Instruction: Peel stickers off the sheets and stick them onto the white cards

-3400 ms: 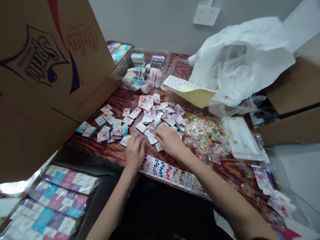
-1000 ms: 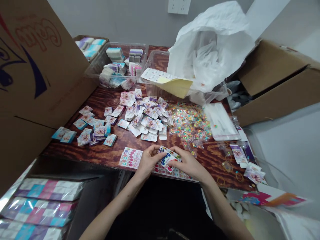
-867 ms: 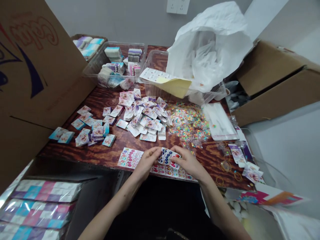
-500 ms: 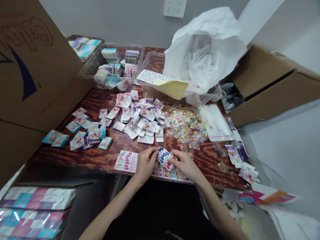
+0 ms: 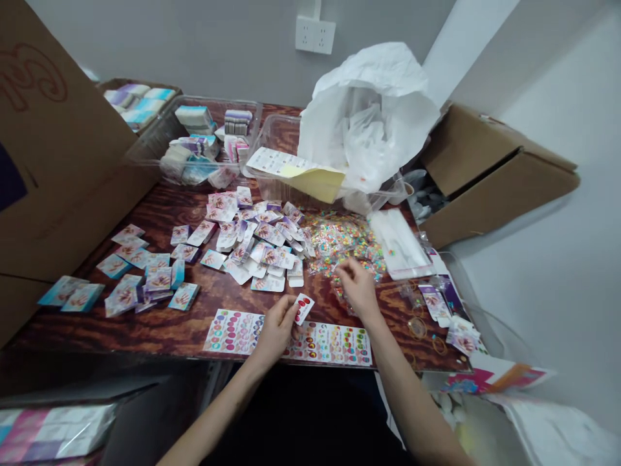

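Observation:
My left hand (image 5: 275,330) is closed on a small sticker sheet (image 5: 303,309) with red ovals, holding it tilted above the table. Beneath that hand, a row of sticker sheets (image 5: 233,331) printed with coloured nail shapes lies along the table's front edge. My right hand (image 5: 358,288) reaches to the near side of a pile of small clear bags (image 5: 339,236) filled with bright multicoloured bits. Its fingers are pinched together at the bags; what lies between them is too small to make out.
Small printed boxes (image 5: 262,243) lie heaped behind my hands, with more at the left. Clear plastic tubs (image 5: 165,169) and a white sack (image 5: 320,129) stand at the back. Clear sleeves (image 5: 402,243) and rubber bands (image 5: 417,327) are on the right. A large carton (image 5: 63,162) borders the left side.
My right hand has let go of the sticker sheet and moved forward to the bags. My left hand keeps the sheet, now showing its red ovals. The view has shifted.

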{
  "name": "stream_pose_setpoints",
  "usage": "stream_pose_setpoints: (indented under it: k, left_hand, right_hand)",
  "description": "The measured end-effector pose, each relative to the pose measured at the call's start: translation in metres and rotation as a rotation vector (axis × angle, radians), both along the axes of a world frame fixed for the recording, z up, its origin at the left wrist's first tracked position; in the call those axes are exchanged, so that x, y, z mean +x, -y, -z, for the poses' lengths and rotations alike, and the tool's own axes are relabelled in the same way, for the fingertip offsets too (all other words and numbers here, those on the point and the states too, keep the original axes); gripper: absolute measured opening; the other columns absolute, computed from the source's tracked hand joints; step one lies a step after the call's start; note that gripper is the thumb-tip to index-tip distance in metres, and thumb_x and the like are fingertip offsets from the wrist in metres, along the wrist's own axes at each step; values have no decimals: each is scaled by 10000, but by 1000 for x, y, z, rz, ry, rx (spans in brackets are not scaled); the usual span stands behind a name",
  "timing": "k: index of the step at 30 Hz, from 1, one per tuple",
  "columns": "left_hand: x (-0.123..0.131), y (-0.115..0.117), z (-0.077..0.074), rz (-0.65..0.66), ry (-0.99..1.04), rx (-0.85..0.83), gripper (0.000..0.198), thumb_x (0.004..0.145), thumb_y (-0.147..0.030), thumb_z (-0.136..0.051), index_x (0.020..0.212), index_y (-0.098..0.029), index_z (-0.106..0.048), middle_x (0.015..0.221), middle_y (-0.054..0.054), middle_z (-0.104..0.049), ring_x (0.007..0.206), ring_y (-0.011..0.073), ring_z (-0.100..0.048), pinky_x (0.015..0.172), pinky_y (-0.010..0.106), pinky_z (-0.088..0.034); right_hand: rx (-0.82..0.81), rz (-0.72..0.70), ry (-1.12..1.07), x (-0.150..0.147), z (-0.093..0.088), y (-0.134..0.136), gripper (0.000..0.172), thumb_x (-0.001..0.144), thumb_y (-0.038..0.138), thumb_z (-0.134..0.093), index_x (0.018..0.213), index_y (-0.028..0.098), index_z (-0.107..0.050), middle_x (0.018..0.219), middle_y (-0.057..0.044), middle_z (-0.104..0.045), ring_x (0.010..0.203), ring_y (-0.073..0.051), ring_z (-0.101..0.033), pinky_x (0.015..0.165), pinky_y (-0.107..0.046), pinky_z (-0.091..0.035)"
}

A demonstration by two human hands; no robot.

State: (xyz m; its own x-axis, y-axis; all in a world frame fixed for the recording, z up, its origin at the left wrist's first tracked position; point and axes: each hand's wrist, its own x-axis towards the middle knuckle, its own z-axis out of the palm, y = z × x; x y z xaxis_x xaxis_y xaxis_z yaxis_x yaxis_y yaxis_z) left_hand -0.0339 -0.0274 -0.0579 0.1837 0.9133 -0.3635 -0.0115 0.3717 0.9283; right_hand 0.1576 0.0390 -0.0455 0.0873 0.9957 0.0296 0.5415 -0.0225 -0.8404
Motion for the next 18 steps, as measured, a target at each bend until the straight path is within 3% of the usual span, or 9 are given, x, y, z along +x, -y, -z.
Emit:
stream_pose_setpoints:
  k: [2,4,8,11,13,16,18]
  left_hand:
    - [2,-3,0,-1,13,-2,358,850,-497,-551,977,-162,-567,549,-33,-587,424,120,-516,433,207,-392]
    - [3,-5,0,-1,31,3,347,838,-477,-566,973,-158,-570,585,-31,-588,452,119,-532,442,205,-394]
    - [1,-8,-1,-33,38,1,374,832,-476,-566,1008,-147,-576,589,-30,-583,455,117,-524,442,204,-392]
    - [-5,-12,-2,-73,35,-7,418,815,-487,-579,1039,-135,-573,582,-30,-585,462,117,-525,439,197,-393]
    - [-9,-15,-2,-89,36,-2,418,801,-490,-592,1021,-135,-582,600,-27,-588,471,112,-529,430,187,-382]
    - [-10,-20,0,-97,24,11,400,796,-480,-589,1004,-139,-595,626,-23,-593,465,107,-525,416,182,-371]
    - [-8,-23,2,-88,-2,23,376,807,-453,-575,1008,-137,-603,615,-23,-590,455,108,-519,414,184,-370]
  right_hand:
    - [143,46,277,6,2,-27,180,878,210,-504,1023,177,-605,1071,-104,-609,954,-230,-589,810,-340,-460]
    - [136,8,514,6,5,-45,342,864,177,-529,1205,171,-558,1237,-141,-533,1044,-257,-556,822,-344,-441]
    - [58,-123,683,2,11,-44,253,888,155,-491,1108,178,-614,1143,-125,-552,887,-227,-569,715,-314,-416]
    - [58,-130,510,7,12,-29,181,883,145,-478,908,190,-652,1001,-89,-584,853,-208,-559,744,-308,-411]
    - [48,-44,205,12,11,-24,111,838,189,-548,768,194,-634,923,-65,-586,841,-204,-552,756,-309,-422]
    - [-12,111,-238,19,6,-23,124,757,313,-638,723,206,-585,744,-14,-569,667,-174,-536,607,-289,-436]
    - [-72,133,-355,20,-1,-23,207,731,398,-649,750,213,-559,613,23,-533,512,-144,-483,471,-264,-388]
